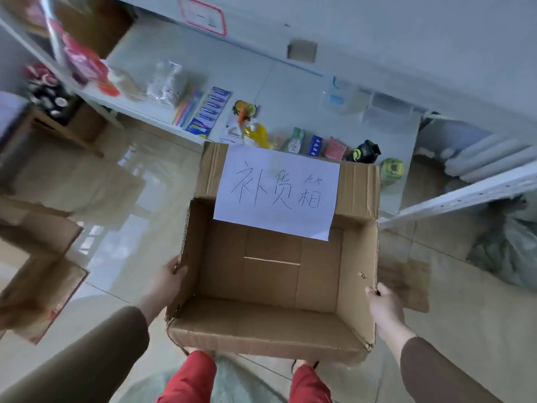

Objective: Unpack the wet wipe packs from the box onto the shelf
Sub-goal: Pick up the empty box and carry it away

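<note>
The person wears long olive-brown sleeves [96, 356] that end at the wrists, leaving both hands bare, and red trousers [191, 379].

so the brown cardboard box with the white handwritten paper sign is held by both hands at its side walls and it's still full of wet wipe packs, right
Not quite. The head view shows the brown cardboard box empty, its bare bottom visible with no wet wipe packs inside. The rest holds: the left hand and right hand grip its side walls, and the white handwritten paper sign is on it.

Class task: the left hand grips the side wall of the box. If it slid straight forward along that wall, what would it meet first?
Probably the front flap of the box; the left hand has bare wall edge ahead until there, though depth is unclear.
</note>
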{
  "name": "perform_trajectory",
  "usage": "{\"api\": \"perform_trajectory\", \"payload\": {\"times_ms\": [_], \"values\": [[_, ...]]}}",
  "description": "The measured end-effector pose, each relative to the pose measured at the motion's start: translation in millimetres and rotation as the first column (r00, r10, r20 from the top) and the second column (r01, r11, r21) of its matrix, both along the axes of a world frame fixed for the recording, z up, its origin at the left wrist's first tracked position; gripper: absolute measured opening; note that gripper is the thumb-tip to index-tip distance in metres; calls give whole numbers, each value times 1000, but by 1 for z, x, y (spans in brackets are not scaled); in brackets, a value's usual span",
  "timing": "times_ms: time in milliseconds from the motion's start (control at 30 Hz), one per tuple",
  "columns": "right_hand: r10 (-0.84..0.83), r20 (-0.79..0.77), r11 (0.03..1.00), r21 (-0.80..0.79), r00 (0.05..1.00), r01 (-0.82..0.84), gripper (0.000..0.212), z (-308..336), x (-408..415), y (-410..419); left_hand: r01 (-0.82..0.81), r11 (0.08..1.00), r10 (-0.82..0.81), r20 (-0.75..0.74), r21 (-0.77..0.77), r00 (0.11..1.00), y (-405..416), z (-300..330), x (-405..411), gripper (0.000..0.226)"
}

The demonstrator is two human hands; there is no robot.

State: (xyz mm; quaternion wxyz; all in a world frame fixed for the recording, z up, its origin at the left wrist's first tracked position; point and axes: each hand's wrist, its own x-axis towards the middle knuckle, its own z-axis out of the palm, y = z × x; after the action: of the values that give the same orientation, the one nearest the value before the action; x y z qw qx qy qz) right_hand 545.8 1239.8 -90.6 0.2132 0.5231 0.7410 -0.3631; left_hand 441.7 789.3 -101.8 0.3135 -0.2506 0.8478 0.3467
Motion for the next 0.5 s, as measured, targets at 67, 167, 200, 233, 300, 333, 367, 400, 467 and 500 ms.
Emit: {"api": "perform_trajectory", "payload": {"times_ms": [67, 167, 200, 233, 300, 333, 367, 400, 467, 500], "values": [[51, -29, 999, -2, 998, -51, 51, 25, -38, -52, -43, 999, 42, -30, -25, 999, -60, 30, -11, 24], [195, -5, 980, 30, 981, -195, 61, 50, -96, -132, -141, 989, 136, -88, -48, 987, -157, 72, -24, 25], [229, -11, 973, 35, 973, -229, 64, 59, -116, -161, -168, 984, 163, -98, -50, 982, -188, 86, -26, 27], [267, -38, 964, 21, 963, -267, 61, 68, -137, -191, -192, 980, 186, -113, -45, 976, -218, 98, -29, 27], [333, -120, 943, 8, 935, -334, 53, 90, -179, -254, -260, 965, 251, -149, -44, 956, -277, 118, -32, 28], [362, -141, 931, 7, 922, -364, 51, 97, -199, -283, -302, 953, 291, -165, -41, 942, -303, 128, -32, 28], [409, -161, 911, 23, 898, -411, 49, 101, -220, -309, -337, 941, 326, -184, -30, 927, -331, 133, -32, 28], [468, -160, 883, 45, 869, -467, 44, 104, -241, -331, -380, 925, 372, -197, -4, 907, -357, 136, -32, 28], [546, -167, 837, 68, 821, -543, 24, 114, -280, -381, -470, 882, 468, -216, 45, 857, -400, 147, -35, 27], [584, -182, 811, 81, 791, -579, 18, 122, -301, -408, -505, 861, 505, -225, 61, 833, -421, 151, -37, 28]]}}
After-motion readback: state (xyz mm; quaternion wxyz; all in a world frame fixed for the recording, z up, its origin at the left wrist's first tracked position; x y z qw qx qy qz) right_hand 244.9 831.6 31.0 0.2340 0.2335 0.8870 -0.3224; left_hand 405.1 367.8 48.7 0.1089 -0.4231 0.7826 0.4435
